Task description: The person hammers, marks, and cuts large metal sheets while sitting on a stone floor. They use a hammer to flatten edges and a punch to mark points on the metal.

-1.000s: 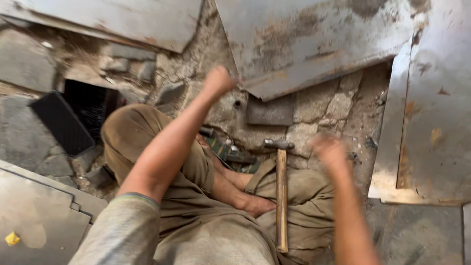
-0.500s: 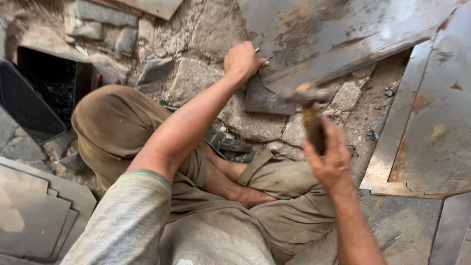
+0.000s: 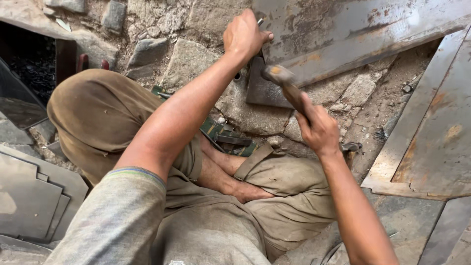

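Note:
My left hand (image 3: 244,35) is closed around a thin metal chisel (image 3: 259,22), its tip set against the large rusty steel sheet (image 3: 343,29) at the top. My right hand (image 3: 319,128) grips the wooden handle of a hammer (image 3: 287,86). The hammer head is raised just below and right of my left hand, over a small dark metal plate (image 3: 265,91). I sit cross-legged on stone ground, knees in brown trousers below both arms.
Rough stones (image 3: 186,64) cover the ground ahead. Cut steel plates (image 3: 29,196) are stacked at lower left. More rusty sheets (image 3: 431,147) lie at the right. A dark pit (image 3: 29,68) opens at upper left. A green sandal (image 3: 223,135) lies by my shin.
My left hand reached up to the steel sheet and set the chisel. My right hand picked up the hammer from my lap and swung it toward the chisel.

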